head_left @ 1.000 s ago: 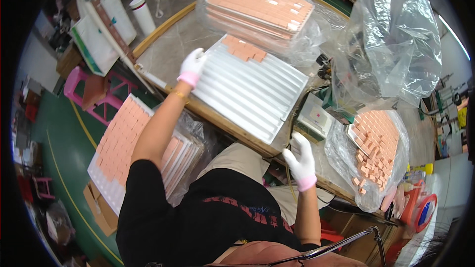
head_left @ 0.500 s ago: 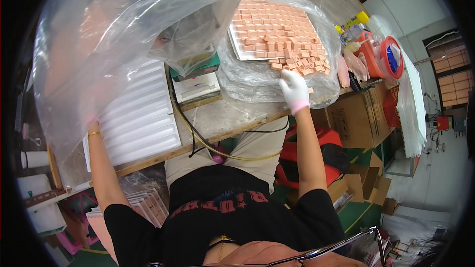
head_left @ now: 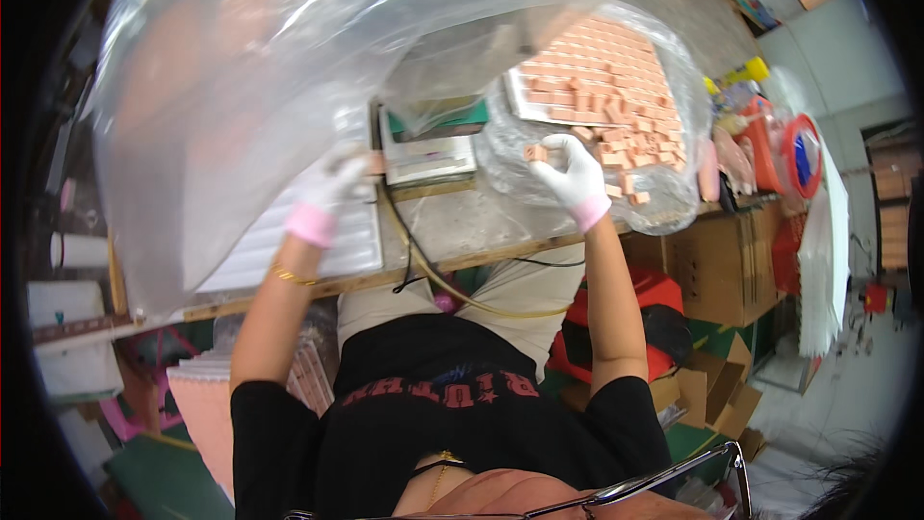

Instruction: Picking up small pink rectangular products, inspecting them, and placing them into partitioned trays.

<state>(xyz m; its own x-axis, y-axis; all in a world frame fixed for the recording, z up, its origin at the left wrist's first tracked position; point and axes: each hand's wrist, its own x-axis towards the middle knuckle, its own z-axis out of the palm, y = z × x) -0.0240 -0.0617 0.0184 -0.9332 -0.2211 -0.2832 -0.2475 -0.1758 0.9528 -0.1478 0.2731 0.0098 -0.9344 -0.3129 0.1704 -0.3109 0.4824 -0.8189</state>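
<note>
My right hand, in a white glove with a pink cuff, pinches a small peach-coloured block between thumb and fingers. It hovers just left of a loose heap of similar blocks. My left hand, gloved alike and blurred, grips another small peach block at its fingertips. That hand is above a white ribbed tray. Between the hands sits a small fixture with a green upper part and a pale flat plate. More blocks stand in rows on a white tray lying on clear plastic.
A large clear plastic sheet hangs over the left of the table. A black cable and a yellow hose hang over the wooden front edge. Red baskets stand at the right, with cardboard boxes below.
My right hand has drawn left from the heap with a block. The left hand has come out from behind the plastic sheet, moving right and holding a block. The view has shifted slightly.
</note>
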